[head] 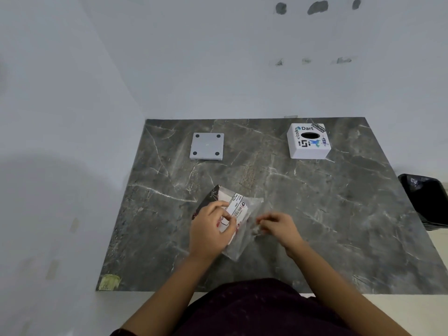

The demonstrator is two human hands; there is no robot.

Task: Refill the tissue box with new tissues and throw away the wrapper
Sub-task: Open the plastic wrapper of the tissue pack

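At lower centre on the counter (pixel 339 214), our left hand (pixel 210 230) is closed around the tissue pack (pixel 236 207), whose long axis runs up-left. Our right hand (pixel 278 226) pinches its clear wrapper (pixel 252 209), probably the torn edge; blur hides that. The tissue box (pixel 308 141) sits upper right.

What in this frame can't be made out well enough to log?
- Tissue pack, head view: label print too small; left hand covers part.
- Right hand: motion-blurred, grip on wrapper unclear.
- Bin: cut off by right edge.
- Tissue box: interior dark through hole.
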